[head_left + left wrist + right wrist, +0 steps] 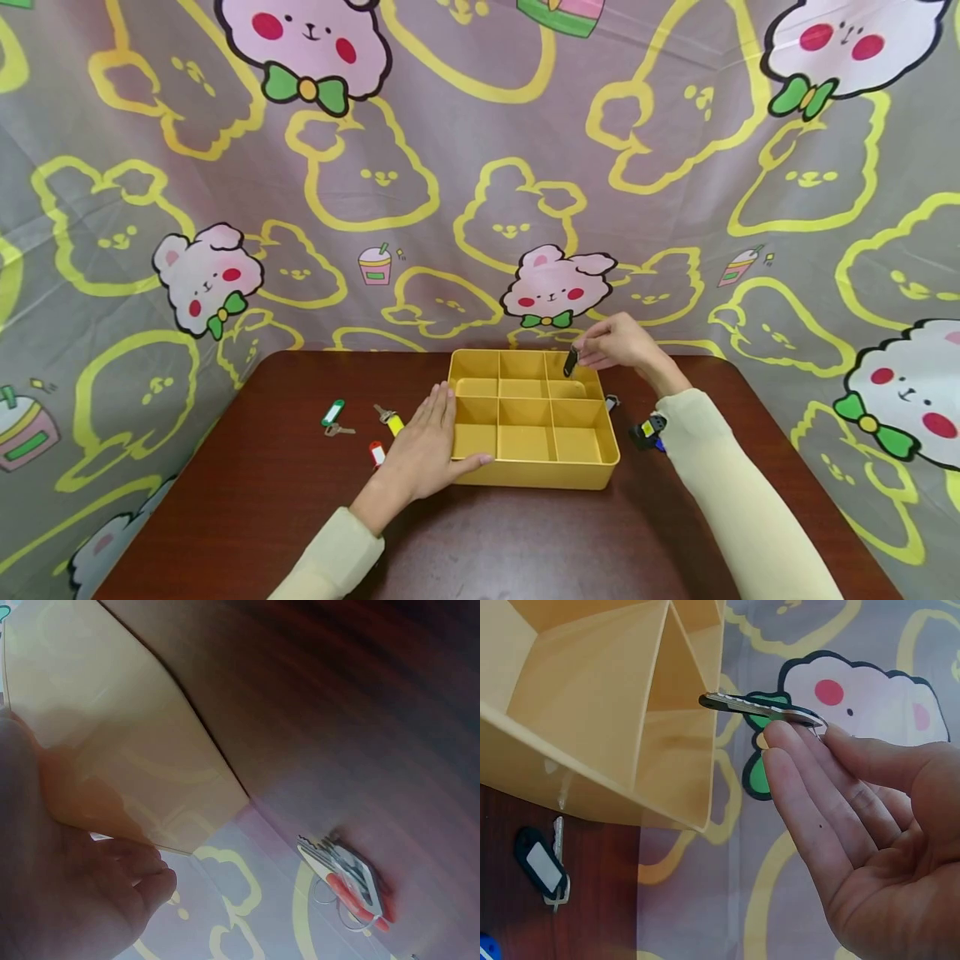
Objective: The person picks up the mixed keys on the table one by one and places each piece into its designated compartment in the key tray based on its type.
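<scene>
A yellow divided box [534,476] with several compartments stands on the table. My left hand [422,448] rests along its left wall with straight fingers, the thumb reaching over the front rim. Above the far right compartment, my right hand [621,343] pinches a key [742,705] with a black key tag [572,362] by its ring, between thumb and fingertips. In the right wrist view, the key and tag point toward the box and do not touch it. The box's left wall [112,690] fills the upper left of the left wrist view.
Left of the box lie keys with a green tag [333,412], a yellow tag [395,425] and a red tag [377,452]. On the right are a key with a black tag [541,861] and a cluster of tagged keys [649,431]. A patterned cloth [450,208] hangs behind the table [525,542].
</scene>
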The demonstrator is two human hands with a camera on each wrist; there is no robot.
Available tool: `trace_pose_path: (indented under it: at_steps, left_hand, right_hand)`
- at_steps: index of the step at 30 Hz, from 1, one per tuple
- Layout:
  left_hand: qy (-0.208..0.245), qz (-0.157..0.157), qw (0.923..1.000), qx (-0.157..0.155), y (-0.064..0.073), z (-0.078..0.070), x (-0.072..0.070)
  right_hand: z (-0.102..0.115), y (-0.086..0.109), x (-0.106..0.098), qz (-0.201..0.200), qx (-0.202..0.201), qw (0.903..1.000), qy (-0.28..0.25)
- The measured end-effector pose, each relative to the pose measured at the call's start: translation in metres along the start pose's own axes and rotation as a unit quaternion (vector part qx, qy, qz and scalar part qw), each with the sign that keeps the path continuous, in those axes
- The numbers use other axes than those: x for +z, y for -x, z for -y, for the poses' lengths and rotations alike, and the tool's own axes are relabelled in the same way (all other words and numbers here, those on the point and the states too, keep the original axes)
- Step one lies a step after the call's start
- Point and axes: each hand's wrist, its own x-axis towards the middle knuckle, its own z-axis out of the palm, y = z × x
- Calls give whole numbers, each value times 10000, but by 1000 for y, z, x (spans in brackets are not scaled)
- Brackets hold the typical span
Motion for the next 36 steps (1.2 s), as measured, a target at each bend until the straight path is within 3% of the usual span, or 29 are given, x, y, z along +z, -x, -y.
trace_pose_path:
  at_steps: [28,36]
  left_hand:
    - [-24,-9,10000,25,-1,0,-1]
    - [36,4,10000,1,0,0,1]
  right_hand:
    - [-7,-28,12,228,393,9980,444]
    - [-8,-32,13,229,542,9977,341]
